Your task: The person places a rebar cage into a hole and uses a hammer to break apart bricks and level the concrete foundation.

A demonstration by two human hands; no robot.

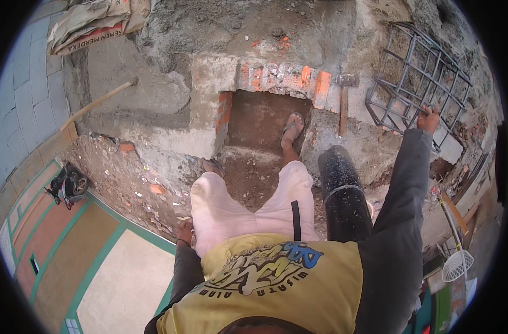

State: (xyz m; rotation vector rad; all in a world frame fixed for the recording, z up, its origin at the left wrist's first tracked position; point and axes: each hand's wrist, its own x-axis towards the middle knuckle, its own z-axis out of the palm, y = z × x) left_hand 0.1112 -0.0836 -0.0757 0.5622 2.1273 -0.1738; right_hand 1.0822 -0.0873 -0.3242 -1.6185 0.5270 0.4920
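My right hand [428, 119], at the end of an outstretched arm, is closed on a bar of a steel rebar cage [411, 72]. The cage is an open frame of dark rods, lying tilted on rough concrete and rubble at the right. Beside my left thigh hangs my left hand [184, 231]; its fingers look loose and nothing shows in them. A hammer [343, 111] with a wooden handle lies on the concrete between the square pit and the cage. Closer to me, a thick black pipe [343, 192] spattered with pale specks runs along my right side.
One foot is inside the brick-edged pit [254, 119], the other by its left edge. A long wooden handle [95, 106] slants over wet mortar at left, below paper cement sacks [98, 25]. A motorbike [69, 185] stands far left; a white basket [457, 265] is at lower right.
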